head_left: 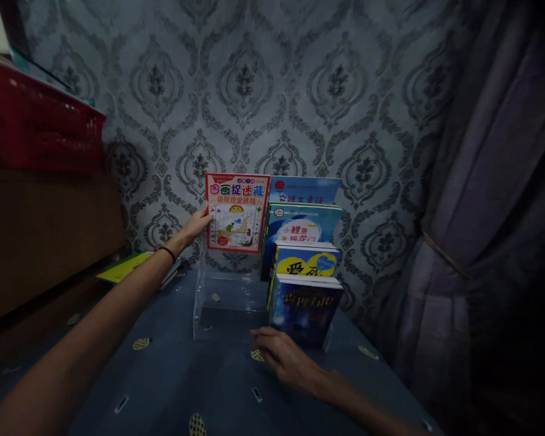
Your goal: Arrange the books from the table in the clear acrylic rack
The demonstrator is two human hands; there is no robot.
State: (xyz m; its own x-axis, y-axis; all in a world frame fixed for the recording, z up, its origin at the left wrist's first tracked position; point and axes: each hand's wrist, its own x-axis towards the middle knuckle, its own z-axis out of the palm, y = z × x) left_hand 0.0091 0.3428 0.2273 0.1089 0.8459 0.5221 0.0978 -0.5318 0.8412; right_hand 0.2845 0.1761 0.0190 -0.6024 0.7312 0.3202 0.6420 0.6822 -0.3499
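Note:
A red picture book (237,213) with a cartoon cover stands upright in the back left of a clear stepped stand (229,322). My left hand (198,225) is closed on its left edge, thumb hidden behind or along the cover. On the stand's right side, several books rise in steps: a blue book (306,189) at the back, a teal book (305,221), a yellow and blue book (305,260), and a dark blue book (305,312) in front. My right hand (285,358) hovers or rests by the stand's front edge, fingers loosely bent and holding nothing visible.
A blue patterned cloth (163,369) covers the surface. More books (127,266) lie flat at the left, beside a brown box (49,236) with a red basket (40,121) on top. Patterned wallpaper (254,91) is behind; a tied curtain (440,242) hangs right.

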